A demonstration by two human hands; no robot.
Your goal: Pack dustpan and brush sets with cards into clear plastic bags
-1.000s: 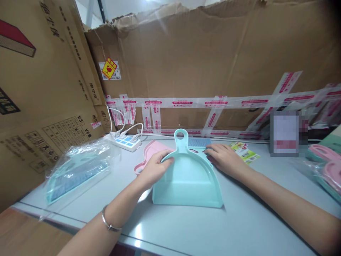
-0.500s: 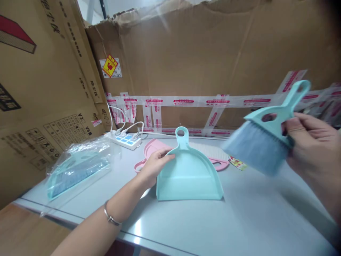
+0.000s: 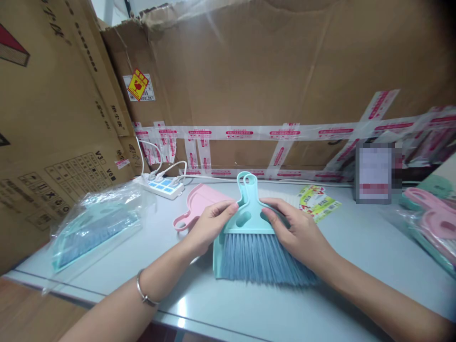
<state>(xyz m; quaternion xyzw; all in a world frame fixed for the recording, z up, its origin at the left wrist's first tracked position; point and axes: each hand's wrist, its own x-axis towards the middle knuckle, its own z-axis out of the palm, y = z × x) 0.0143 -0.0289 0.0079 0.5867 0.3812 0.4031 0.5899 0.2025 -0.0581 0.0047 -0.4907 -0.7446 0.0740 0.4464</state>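
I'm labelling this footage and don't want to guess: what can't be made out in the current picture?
All in the head view:
1. Most of the teal dustpan: hidden behind the brush.
2. Right part of the pink dustpan: behind the left hand and teal dustpan.
3. Pink handled piece: cut off by the right edge.
4. Upright item: pixelated.
5. Card: print too small.

Mint brush, blue-grey bristles — mint pan just behind it, pink pan to its left, pink-on-white printed tape well beyond it.
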